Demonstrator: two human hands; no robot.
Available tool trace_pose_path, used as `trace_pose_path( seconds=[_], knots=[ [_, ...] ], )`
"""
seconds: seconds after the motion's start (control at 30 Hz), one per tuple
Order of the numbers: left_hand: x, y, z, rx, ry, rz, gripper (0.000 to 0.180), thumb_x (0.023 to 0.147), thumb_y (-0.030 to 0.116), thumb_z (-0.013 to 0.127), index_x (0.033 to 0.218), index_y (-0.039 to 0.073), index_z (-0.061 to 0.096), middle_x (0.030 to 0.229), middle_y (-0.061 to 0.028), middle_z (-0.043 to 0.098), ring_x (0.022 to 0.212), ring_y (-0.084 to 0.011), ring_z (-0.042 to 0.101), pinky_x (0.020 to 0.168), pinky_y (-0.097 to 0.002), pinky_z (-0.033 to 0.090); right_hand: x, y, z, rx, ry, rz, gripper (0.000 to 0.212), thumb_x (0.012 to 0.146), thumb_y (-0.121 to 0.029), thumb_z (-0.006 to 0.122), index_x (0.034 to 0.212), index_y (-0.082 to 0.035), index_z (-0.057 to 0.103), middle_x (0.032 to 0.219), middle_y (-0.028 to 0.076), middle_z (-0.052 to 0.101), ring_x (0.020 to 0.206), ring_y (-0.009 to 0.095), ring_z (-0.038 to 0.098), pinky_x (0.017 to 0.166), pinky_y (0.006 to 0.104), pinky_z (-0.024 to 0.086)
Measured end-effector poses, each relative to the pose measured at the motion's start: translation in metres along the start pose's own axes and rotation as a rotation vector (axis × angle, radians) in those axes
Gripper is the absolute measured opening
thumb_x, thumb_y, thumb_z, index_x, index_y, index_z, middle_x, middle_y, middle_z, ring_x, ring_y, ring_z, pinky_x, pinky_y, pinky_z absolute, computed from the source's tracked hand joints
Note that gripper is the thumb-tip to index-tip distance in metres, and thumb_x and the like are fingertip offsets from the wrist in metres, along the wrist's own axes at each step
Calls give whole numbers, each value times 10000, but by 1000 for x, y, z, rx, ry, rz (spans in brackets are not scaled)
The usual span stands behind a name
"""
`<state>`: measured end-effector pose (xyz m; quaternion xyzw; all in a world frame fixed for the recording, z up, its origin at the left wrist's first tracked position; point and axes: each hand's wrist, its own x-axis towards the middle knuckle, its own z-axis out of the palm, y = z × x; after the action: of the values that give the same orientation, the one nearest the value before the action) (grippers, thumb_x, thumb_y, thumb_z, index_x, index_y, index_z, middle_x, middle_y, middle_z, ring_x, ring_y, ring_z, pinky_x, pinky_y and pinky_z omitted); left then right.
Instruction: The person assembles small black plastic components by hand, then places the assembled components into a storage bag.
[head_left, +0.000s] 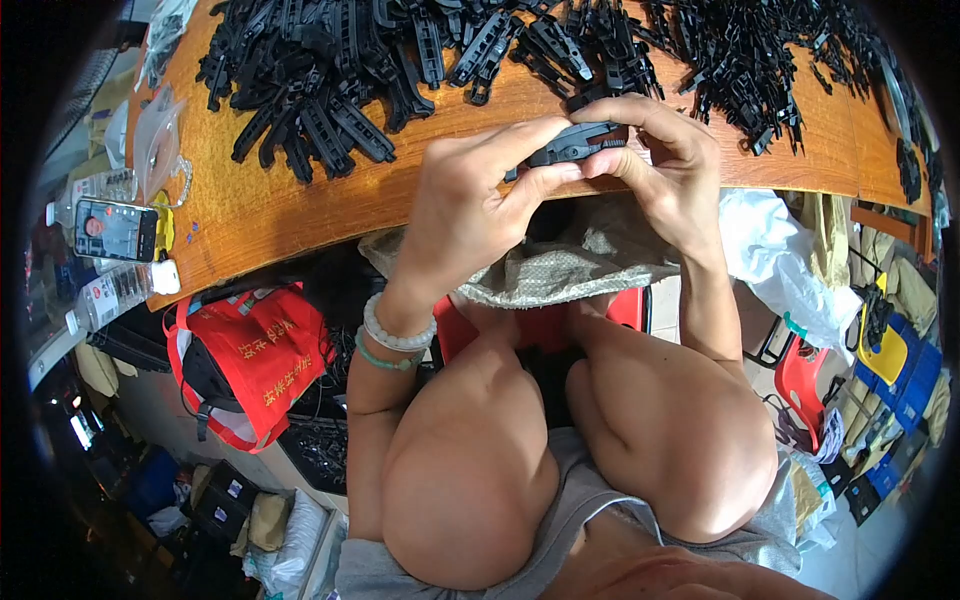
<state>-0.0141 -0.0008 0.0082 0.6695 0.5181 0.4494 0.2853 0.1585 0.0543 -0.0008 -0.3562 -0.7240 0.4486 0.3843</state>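
Observation:
Between my two hands, just above the table's near edge, is a small black plastic part (575, 146) with a ridged section on its right. My left hand (480, 190) pinches its left end between thumb and fingers. On the other end, my right hand (660, 160) grips with the thumb below and the index finger curled over the top. My fingers hide both ends of the part. Beyond my hands, long slotted black plastic parts (340, 60) lie heaped on the wooden table (310, 215). Smaller, thinner black pieces (750, 70) are piled to the right.
At the table's left side are a phone (115, 229), clear bottles (110, 295) and a plastic bag (160, 140). A woven sack (570, 265) hangs below the edge over my legs. A red bag (255, 360) stands lower left; a white plastic bag (785, 265) is at right.

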Motion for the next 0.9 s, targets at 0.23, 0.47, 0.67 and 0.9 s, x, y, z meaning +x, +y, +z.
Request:
trace_pose_path(
  seconds=[0.23, 0.47, 0.67, 0.9],
  knots=[
    [4, 2, 0, -4, -13, 27, 241, 751, 34, 695, 976, -33, 638, 855, -146, 677, 769, -203, 673, 681, -281, 509, 3, 4, -4, 41, -12, -51, 220, 712, -66, 733, 904, -4, 645, 822, 23, 600, 677, 71, 509, 576, 200, 387],
    [2, -9, -1, 9, -18, 79, 271, 767, 88, 689, 998, -28, 610, 815, -180, 639, 696, -297, 643, 598, -326, 490, 1, 3, 2, 147, -24, 44, 192, 706, -44, 726, 864, 13, 632, 794, 25, 574, 638, 74, 486, 552, 200, 376],
    [3, -11, -2, -9, -11, 126, 265, 768, 82, 685, 998, -27, 613, 817, -183, 642, 705, -294, 648, 604, -327, 492, 1, 4, 3, -4, 14, -114, 207, 712, -39, 718, 886, 21, 624, 788, 43, 566, 619, 94, 487, 550, 210, 382],
    [2, -16, -6, -10, -35, 41, 271, 769, 86, 689, 999, -38, 619, 849, -180, 654, 723, -281, 659, 628, -324, 506, 3, -4, 7, -46, -2, -29, 175, 729, -45, 702, 863, 31, 618, 773, 63, 588, 657, 113, 542, 589, 231, 425]
  ],
)
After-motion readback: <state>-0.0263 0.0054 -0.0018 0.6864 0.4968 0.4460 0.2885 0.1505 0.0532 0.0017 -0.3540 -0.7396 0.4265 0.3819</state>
